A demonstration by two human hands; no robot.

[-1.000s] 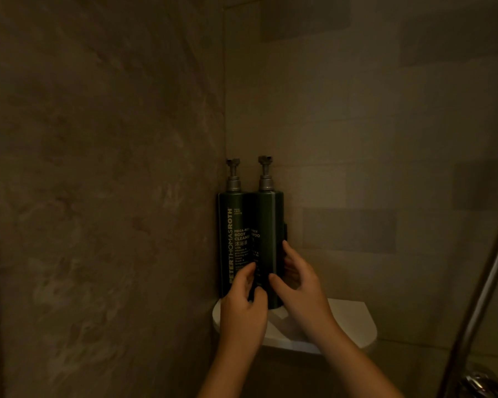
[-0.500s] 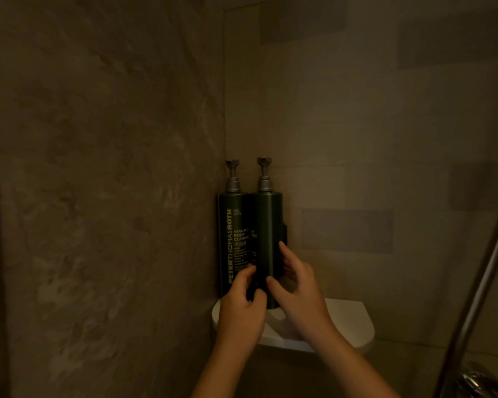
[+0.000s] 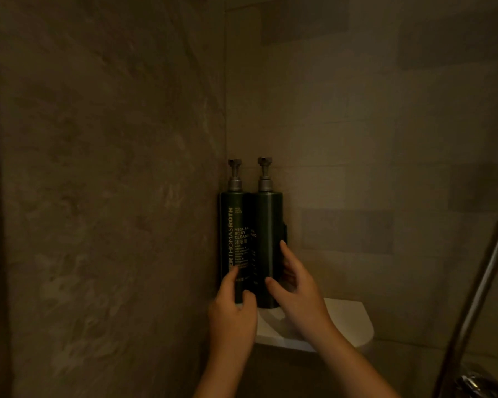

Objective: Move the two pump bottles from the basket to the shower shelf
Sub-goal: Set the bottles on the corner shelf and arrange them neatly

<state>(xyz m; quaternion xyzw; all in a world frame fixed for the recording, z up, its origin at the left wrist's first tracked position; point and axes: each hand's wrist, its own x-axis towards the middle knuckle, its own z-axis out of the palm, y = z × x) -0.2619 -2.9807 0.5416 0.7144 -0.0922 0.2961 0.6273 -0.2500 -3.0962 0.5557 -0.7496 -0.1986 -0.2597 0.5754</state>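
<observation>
Two dark green pump bottles, the left bottle [image 3: 234, 242] and right bottle [image 3: 268, 242], stand upright and touching at the white shower shelf's [image 3: 348, 323] back-left corner. Left hand [image 3: 232, 314] pinches the left bottle's base; right hand [image 3: 296, 291] curls around the right one, though firm contact is dim and hard to judge.

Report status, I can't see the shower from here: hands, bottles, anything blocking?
Left hand on left bottle. Right hand cupping right bottle. Both upright on corner shelf. Nothing blocking.

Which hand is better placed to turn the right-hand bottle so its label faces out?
Probably the right hand: its thumb and fingers already wrap the right bottle low down. The left hand sits on the left bottle, both upright on the shelf.
</observation>
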